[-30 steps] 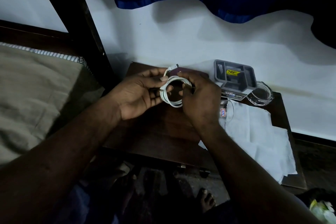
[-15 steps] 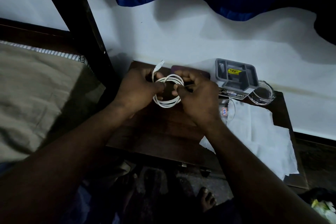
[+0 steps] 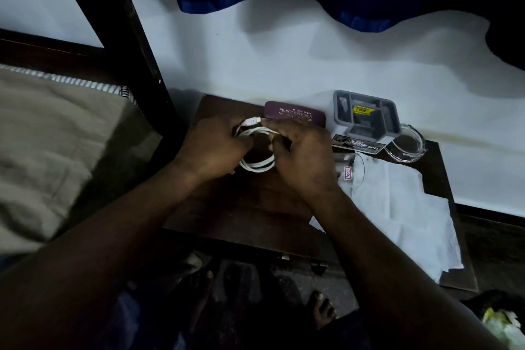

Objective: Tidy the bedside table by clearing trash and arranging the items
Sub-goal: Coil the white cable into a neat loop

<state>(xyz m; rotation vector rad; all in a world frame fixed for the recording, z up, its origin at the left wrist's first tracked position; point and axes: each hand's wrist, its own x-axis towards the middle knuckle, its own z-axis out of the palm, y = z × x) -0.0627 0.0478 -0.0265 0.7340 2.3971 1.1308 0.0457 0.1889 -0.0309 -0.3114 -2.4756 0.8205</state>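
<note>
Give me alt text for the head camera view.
The left hand and right hand hold a coiled white cable over a dark bedside table. Behind lies a maroon glasses case; to the right sit a grey tray, a glass dish and white paper.

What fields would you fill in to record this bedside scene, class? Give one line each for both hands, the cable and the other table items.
table: dark wood
left grip: holds the left side of the coiled white cable
right grip: holds the coil's right side
spectacle case: purple, at the table's back edge by the wall
organiser tray: grey, right of the case
glass dish: right of the tray
white cloth: spread over the table's right part
</note>
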